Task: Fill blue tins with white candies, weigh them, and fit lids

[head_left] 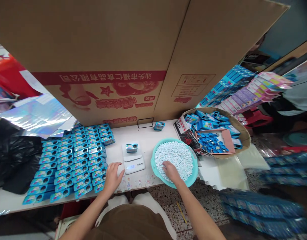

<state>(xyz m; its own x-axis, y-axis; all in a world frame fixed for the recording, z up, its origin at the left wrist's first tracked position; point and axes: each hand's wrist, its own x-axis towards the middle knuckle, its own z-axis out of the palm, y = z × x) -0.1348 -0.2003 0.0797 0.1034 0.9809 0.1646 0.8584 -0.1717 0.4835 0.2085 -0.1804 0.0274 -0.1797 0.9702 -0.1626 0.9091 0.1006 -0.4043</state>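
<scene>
My right hand (171, 171) is down in a turquoise basin (157, 173) full of small white pellets (177, 155). Its fingers are curled together among the pellets, and the tips are partly hidden. My left hand (113, 176) rests at the table's front part, thumb and fingers apart with nothing between them. Just right of it is a white digital scale (134, 166) with a lit display. A small blue box (131, 148) with a dark round opening lies on the scale's plate.
Rows of similar blue boxes (79, 161) fill the table's left side. A single blue box (159, 126) stands behind the basin. To the right, a carton (246, 136) holds blue packs and round blue caps (211, 142). A tall cardboard sheet (113, 40) borders the back.
</scene>
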